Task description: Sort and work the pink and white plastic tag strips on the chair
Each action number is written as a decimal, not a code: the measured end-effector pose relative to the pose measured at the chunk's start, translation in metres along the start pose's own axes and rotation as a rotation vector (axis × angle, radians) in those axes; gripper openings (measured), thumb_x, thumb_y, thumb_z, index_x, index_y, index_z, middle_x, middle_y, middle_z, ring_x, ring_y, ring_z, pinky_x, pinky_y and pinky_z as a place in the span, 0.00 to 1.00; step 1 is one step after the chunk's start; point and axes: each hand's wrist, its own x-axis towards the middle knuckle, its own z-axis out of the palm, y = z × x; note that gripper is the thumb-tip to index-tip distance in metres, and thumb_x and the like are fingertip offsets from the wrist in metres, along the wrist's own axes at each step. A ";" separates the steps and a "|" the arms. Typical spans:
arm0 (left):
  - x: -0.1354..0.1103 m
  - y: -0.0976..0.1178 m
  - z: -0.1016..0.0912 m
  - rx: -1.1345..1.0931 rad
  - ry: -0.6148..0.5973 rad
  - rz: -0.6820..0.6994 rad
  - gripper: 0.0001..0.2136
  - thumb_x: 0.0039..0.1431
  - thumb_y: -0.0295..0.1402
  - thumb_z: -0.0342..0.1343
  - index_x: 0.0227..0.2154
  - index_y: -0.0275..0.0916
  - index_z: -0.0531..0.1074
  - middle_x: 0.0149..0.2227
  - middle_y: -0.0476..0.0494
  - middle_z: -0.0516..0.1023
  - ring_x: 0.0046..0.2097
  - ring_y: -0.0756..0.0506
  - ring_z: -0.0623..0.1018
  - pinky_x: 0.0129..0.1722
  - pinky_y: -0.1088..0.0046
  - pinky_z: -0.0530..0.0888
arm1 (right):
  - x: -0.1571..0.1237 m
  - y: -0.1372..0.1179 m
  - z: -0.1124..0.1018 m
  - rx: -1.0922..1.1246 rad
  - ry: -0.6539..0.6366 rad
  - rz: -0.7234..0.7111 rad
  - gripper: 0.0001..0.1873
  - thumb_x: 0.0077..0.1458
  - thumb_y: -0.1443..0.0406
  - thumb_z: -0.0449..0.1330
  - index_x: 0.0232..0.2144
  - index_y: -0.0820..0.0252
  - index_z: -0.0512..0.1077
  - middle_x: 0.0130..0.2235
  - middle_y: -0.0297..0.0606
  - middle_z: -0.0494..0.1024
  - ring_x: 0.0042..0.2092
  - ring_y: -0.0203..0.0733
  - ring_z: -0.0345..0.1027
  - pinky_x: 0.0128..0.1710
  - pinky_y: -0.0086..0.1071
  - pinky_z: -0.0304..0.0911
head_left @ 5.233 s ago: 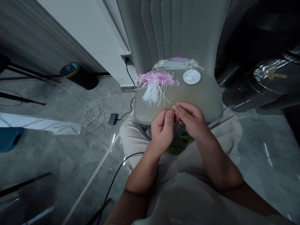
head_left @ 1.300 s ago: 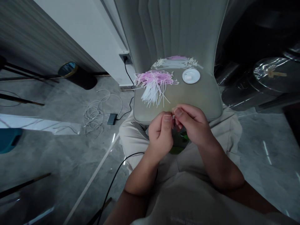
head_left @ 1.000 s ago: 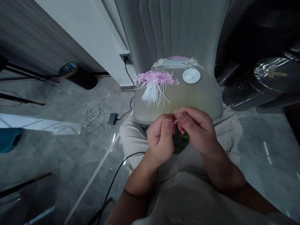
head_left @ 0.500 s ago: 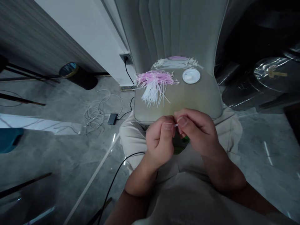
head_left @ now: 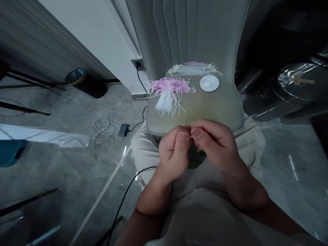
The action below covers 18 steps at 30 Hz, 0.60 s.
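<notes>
The person's left hand [head_left: 174,150] and right hand [head_left: 215,145] are meeting just above the front edge of a grey upholstered chair seat [head_left: 210,109]. Both grips are closed, with thumbs and fingers pinching a thin white plastic strip [head_left: 191,136] between them. Only a short tip of it is showing; the fingers are hiding the rest. Farther back on the seat, well apart from the hands, a loose pile of pink and white plastic strips [head_left: 169,97] is lying beside a small white dish [head_left: 209,83]. Another bundle of white and pink strips [head_left: 192,69] is lying behind them, against the chair back [head_left: 194,30]. Below the hands, a green object [head_left: 196,161] is resting on the person's beige trousers [head_left: 145,153], partly hidden. On the floor to the left, a coil of white cable [head_left: 104,126] is lying beside a black power strip [head_left: 123,130].
</notes>
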 end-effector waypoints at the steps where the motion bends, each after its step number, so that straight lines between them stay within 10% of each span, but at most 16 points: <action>1: 0.000 0.000 0.000 -0.002 0.001 0.005 0.20 0.69 0.40 0.45 0.20 0.39 0.59 0.19 0.52 0.65 0.22 0.54 0.66 0.23 0.76 0.64 | 0.000 0.000 0.000 -0.009 0.003 -0.006 0.17 0.65 0.63 0.53 0.22 0.58 0.63 0.22 0.28 0.63 0.24 0.30 0.56 0.25 0.28 0.55; 18: 0.004 -0.005 -0.003 0.084 -0.002 0.103 0.19 0.70 0.35 0.45 0.21 0.39 0.59 0.19 0.53 0.63 0.21 0.55 0.64 0.21 0.77 0.61 | -0.001 0.000 0.003 -0.165 0.023 -0.030 0.18 0.66 0.63 0.52 0.22 0.59 0.60 0.23 0.28 0.61 0.26 0.30 0.56 0.27 0.28 0.54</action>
